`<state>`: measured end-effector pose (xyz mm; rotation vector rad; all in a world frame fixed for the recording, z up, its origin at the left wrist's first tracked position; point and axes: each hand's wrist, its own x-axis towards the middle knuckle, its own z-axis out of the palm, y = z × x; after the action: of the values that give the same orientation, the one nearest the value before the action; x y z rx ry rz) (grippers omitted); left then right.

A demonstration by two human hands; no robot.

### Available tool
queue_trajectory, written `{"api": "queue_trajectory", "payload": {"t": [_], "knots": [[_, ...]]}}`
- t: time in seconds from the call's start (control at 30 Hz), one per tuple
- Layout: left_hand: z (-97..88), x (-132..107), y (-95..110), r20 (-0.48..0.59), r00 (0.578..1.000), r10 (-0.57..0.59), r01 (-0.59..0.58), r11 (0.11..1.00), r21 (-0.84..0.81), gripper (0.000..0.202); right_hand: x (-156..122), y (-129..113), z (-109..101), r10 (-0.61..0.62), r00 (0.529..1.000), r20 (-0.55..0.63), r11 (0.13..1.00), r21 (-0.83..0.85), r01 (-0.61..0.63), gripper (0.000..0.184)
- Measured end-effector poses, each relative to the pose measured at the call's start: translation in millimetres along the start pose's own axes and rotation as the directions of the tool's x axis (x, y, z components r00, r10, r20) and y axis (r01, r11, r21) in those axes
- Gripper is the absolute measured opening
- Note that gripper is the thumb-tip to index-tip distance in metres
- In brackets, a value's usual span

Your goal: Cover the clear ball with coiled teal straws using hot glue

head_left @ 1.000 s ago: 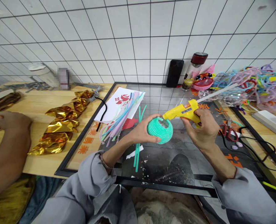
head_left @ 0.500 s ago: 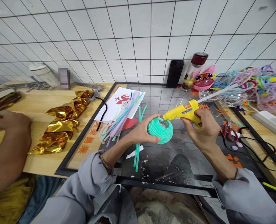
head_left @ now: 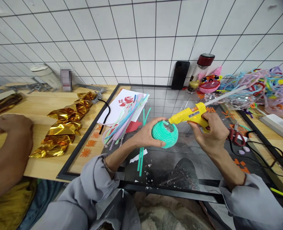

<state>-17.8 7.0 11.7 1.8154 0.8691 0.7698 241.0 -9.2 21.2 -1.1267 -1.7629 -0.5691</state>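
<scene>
My left hand [head_left: 147,134] is closed around the side of a round turquoise ball [head_left: 169,139] wrapped in coiled pipe cleaners, with an opening on its upper side. A yellow glue gun [head_left: 189,115] is gripped in my right hand [head_left: 212,132], and a long white glue stick [head_left: 227,95] sticks out of its back. The gun's nozzle is at the rim of the ball's opening; whether it touches I cannot tell. Turquoise pipe cleaners [head_left: 141,161] lie on the glass below my left wrist, near a white paper scrap.
Pastel pipe cleaners [head_left: 122,123] lie on white paper [head_left: 110,110]. A phone [head_left: 180,75], a glass bottle [head_left: 200,73] and a tangled heap [head_left: 268,86] stand behind. Red scissors [head_left: 236,137] and a black cable [head_left: 271,163] are at right. Another person's hand [head_left: 13,126] is at far left beside gold foil [head_left: 62,131].
My right hand and the glue gun have shifted very slightly to the right. The ball stays in my left hand, almost unmoved. The other person's hand has moved a little.
</scene>
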Motion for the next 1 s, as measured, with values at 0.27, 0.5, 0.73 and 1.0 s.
{"api": "queue_trajectory", "payload": {"t": [0.27,0.5,0.73,1.0], "knots": [[-0.1,-0.5,-0.4,0.002,1.000,-0.002,0.003,1.000,-0.010,0.093,2.6,0.8,-2.0,-0.033,0.999,0.022,0.999,0.001,0.033,0.021],[-0.4,-0.2,-1.8,0.002,1.000,0.001,-0.001,1.000,0.002,0.095,5.1,1.7,-4.2,-0.112,0.994,-0.014,0.993,0.024,0.112,0.023],[0.7,0.0,-2.7,0.014,1.000,0.021,-0.021,1.000,0.011,0.099,3.7,2.2,-1.5,-0.122,0.992,-0.036,0.992,0.033,0.123,0.023],[0.8,-0.4,-1.8,0.016,0.999,0.031,-0.031,1.000,0.006,0.096,5.0,1.2,-3.0,-0.142,0.989,-0.032,0.989,0.034,0.143,0.025]]}}
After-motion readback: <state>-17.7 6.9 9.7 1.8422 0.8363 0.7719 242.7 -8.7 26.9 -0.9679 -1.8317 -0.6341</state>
